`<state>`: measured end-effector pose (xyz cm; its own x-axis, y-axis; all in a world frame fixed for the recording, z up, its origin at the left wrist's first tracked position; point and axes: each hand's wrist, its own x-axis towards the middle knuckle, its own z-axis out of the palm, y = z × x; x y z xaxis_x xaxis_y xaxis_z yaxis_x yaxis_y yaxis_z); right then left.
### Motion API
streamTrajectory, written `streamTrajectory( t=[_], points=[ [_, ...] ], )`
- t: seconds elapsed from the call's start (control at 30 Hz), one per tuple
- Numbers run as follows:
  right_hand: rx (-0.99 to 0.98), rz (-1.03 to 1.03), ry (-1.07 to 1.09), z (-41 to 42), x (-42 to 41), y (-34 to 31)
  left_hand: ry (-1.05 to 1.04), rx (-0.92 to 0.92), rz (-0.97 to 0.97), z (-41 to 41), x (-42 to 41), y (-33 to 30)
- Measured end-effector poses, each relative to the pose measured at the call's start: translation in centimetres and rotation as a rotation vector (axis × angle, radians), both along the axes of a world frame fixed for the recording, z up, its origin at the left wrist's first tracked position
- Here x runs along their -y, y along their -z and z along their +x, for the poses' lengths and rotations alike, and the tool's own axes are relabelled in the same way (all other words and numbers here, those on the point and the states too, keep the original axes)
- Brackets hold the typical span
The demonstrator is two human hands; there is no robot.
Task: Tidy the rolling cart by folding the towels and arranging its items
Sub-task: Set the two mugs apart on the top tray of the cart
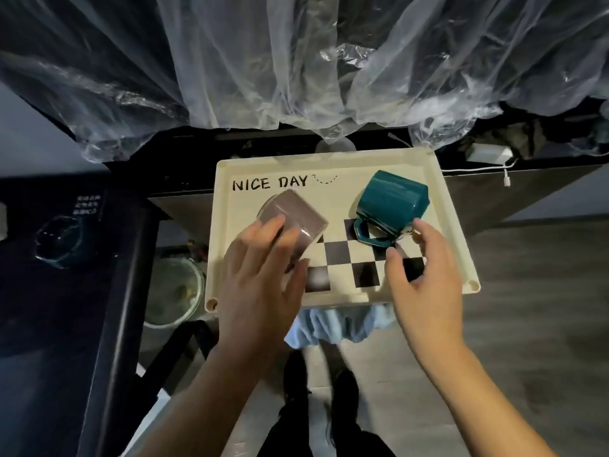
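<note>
Head view looks down on 2 bare hands over a cream tray printed "NICE DAY" with a black checker patch near its front edge.

Fingers of the left hand curve over the near end of a mauve mug, thumb at its right side, so the hand grips that mug; it sits tilted on the left half of the tray, just below the lettering. Fingers of the right hand are spread and loosely bent, with the fingertips touching or just beside the lower right of a teal mug; I cannot tell which. This hand holds nothing. The teal mug leans on the right half of the tray, toward its back right corner, its angular handle pointing at the front edge over the checker squares.

A crumpled light-blue towel hangs below the tray's front edge, partly hidden by it and by both wrists. A glass bowl sits lower down, beyond the tray's left edge. Clear plastic sheeting drapes behind the back edge, and a white charger with cable lies past the back right corner. The person's dark shoes show on the wooden floor.
</note>
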<state>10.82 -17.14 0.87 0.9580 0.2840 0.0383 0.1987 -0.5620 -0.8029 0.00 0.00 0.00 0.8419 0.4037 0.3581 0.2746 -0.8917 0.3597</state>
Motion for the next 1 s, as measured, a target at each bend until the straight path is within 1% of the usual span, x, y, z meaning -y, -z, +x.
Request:
streamTrajectory(
  t=[0.07, 0.1, 0.23, 0.33, 0.4, 0.43, 0.5, 0.57, 0.63, 0.7, 0.77, 0.83, 0.9, 0.97, 1.0],
  points=[
    [0.017, -0.022, 0.122, 1.3, -0.4, 0.4, 0.016, 0.032, 0.082, 1.0, -0.4, 0.1],
    [0.016, -0.036, 0.151, 1.9, -0.5, 0.8, 0.006, 0.033, 0.119, 1.5, -0.6, 0.3],
    [-0.004, -0.076, 0.181, 3.0, -1.6, 1.9, 0.006, 0.012, 0.180, 2.9, -1.1, 0.9],
    [0.051, -0.116, 0.159, 3.5, -2.1, 2.3, -0.007, -0.016, 0.196, 3.6, -1.4, 1.0],
    [0.133, -0.239, 0.108, 3.9, -2.3, 2.4, -0.012, -0.017, 0.209, 4.0, -1.3, 1.1],
    [0.204, -0.321, 0.062, 4.1, -2.4, 2.3, -0.018, -0.012, 0.215, 4.1, -1.3, 1.2],
    [0.353, -0.484, -0.065, 5.1, -2.9, 2.1, -0.020, -0.003, 0.225, 4.3, -1.4, 1.2],
    [0.427, -0.645, -0.193, 6.4, -3.6, 1.6, -0.023, 0.003, 0.224, 4.6, -1.8, 1.2],
    [0.440, -0.785, -0.288, 7.6, -4.5, 1.2, -0.040, -0.022, 0.190, 4.9, -2.4, 0.4],
    [0.445, -0.881, -0.356, 8.5, -5.6, 1.1, -0.088, -0.079, 0.142, 5.5, -3.3, -0.5],
    [0.440, -0.963, -0.410, 9.1, -6.6, 0.7, -0.124, -0.076, 0.084, 6.1, -4.6, -1.2],
    [0.412, -1.043, -0.460, 9.5, -7.3, 0.0, -0.152, -0.026, 0.001, 6.5, -6.2, -1.1],
    [0.366, -1.104, -0.490, 9.8, -7.9, -0.4, -0.205, -0.001, -0.130, 6.7, -7.8, -0.8],
    [0.318, -1.163, -0.490, 9.9, -8.4, -0.7, -0.279, -0.038, -0.250, 7.2, -9.1, -0.5],
    [0.285, -1.190, -0.487, 9.9, -8.7, -0.8, -0.309, -0.073, -0.268, 7.5, -9.5, -0.6]
  ],
)
